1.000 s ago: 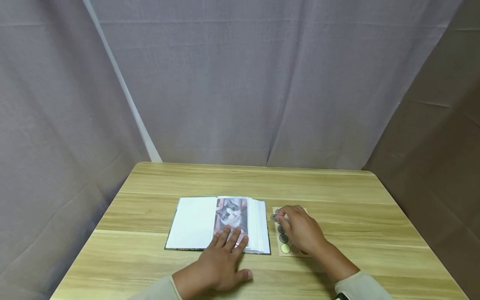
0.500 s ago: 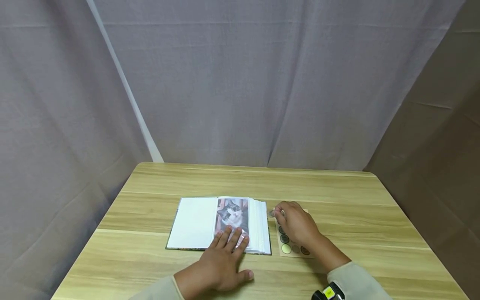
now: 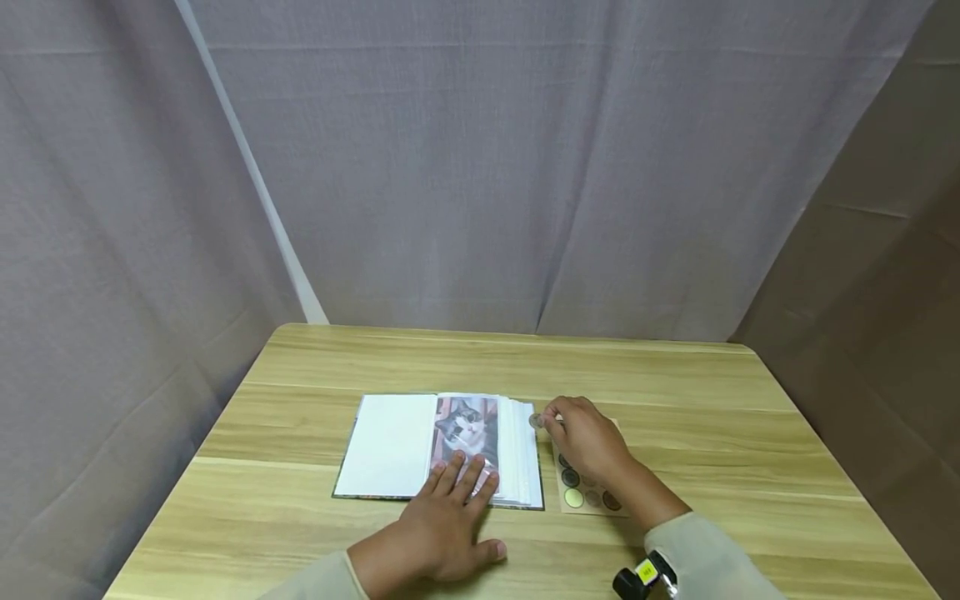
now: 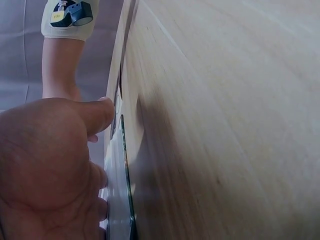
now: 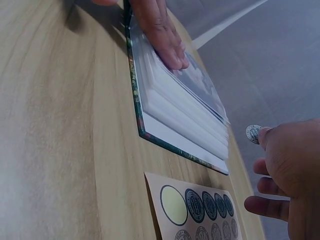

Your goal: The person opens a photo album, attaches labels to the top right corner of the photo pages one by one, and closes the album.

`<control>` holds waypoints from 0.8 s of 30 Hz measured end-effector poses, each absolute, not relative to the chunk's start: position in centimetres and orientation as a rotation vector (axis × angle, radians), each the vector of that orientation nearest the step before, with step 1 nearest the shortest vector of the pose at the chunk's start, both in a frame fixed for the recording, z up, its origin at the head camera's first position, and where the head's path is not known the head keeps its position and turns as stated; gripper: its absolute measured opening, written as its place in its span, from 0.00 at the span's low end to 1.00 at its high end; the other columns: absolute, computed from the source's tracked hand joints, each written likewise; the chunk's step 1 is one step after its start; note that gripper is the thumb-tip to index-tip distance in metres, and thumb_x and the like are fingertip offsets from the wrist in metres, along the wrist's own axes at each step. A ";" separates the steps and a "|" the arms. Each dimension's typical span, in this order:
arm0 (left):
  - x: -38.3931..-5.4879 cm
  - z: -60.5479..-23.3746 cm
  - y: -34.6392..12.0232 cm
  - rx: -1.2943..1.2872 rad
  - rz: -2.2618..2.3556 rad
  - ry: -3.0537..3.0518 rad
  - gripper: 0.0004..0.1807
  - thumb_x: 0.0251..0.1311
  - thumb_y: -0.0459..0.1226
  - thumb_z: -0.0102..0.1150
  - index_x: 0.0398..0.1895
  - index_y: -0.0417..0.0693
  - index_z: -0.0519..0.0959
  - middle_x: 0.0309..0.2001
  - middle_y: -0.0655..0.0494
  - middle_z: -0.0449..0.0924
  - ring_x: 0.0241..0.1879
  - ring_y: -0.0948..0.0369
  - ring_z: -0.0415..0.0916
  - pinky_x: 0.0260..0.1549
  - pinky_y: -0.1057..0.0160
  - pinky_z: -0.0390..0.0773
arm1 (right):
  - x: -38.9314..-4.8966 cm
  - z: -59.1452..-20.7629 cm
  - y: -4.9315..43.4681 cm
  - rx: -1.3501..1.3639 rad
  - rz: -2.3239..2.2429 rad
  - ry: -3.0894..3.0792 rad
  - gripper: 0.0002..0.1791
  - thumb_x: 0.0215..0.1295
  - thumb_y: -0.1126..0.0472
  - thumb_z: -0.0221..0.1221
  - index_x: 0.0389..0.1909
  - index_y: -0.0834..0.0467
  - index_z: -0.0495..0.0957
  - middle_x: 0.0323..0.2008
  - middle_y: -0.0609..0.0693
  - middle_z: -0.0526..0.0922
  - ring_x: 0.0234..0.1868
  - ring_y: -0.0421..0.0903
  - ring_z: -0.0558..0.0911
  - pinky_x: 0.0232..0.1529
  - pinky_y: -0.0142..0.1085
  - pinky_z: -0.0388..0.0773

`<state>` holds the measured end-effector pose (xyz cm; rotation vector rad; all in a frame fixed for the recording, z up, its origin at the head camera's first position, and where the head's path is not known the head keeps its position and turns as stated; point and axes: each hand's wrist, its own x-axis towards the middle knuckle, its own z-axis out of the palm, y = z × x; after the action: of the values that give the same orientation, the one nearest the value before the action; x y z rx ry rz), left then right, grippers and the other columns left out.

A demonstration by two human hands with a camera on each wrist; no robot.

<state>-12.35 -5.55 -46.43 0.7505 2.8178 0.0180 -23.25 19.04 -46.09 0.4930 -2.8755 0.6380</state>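
Grey sticker [image 5: 253,133] is poking from pinching right hand [image 3: 588,437], left hand [image 3: 444,527] is resting spread on album [image 3: 390,446], cat photo [image 3: 461,425] showing inside.

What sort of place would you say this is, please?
Probably a curtained-off tabletop workspace, perhaps arranged for recording: cloth hangs behind and on both sides of a wood-grain table, with a small camera-like wrist device also in view.

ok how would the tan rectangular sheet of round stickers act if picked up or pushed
The tan rectangular sheet of round stickers looks thin at its edge, so it would probably feel light and bend easily. Lying flat on the wood-grain table, it would likely slide rather than tip.
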 end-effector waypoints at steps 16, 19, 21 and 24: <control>-12.3 -46.3 -5.8 0.758 0.064 2.793 0.50 0.65 0.74 0.38 0.84 0.58 0.49 0.83 0.51 0.40 0.80 0.47 0.33 0.75 0.44 0.46 | -24.4 -46.7 18.2 0.480 0.718 -2.874 0.04 0.75 0.56 0.60 0.38 0.50 0.80 0.45 0.48 0.83 0.48 0.48 0.76 0.37 0.43 0.78; -12.3 -46.2 -5.8 0.757 0.057 2.797 0.51 0.65 0.74 0.38 0.84 0.59 0.49 0.83 0.51 0.40 0.80 0.47 0.34 0.75 0.44 0.46 | -24.8 -46.8 18.0 0.474 0.742 -2.875 0.05 0.75 0.55 0.60 0.37 0.50 0.80 0.47 0.48 0.83 0.53 0.50 0.78 0.40 0.46 0.79; -12.3 -46.2 -5.8 0.759 0.056 2.799 0.50 0.65 0.74 0.39 0.84 0.59 0.50 0.82 0.51 0.41 0.80 0.47 0.34 0.75 0.44 0.46 | -25.0 -46.9 17.8 0.473 0.752 -2.875 0.05 0.75 0.55 0.60 0.36 0.50 0.80 0.48 0.49 0.84 0.55 0.52 0.78 0.41 0.49 0.80; -12.4 -46.3 -5.9 0.762 0.065 2.799 0.50 0.65 0.74 0.39 0.84 0.58 0.50 0.82 0.50 0.41 0.80 0.47 0.34 0.75 0.44 0.46 | -25.2 -47.0 17.6 0.464 0.777 -2.892 0.06 0.75 0.55 0.59 0.36 0.49 0.80 0.50 0.49 0.83 0.58 0.53 0.77 0.42 0.50 0.80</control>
<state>-12.37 -5.87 -46.26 0.7623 2.7991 0.0647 -25.25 17.63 -47.00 0.4643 -2.8916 0.7769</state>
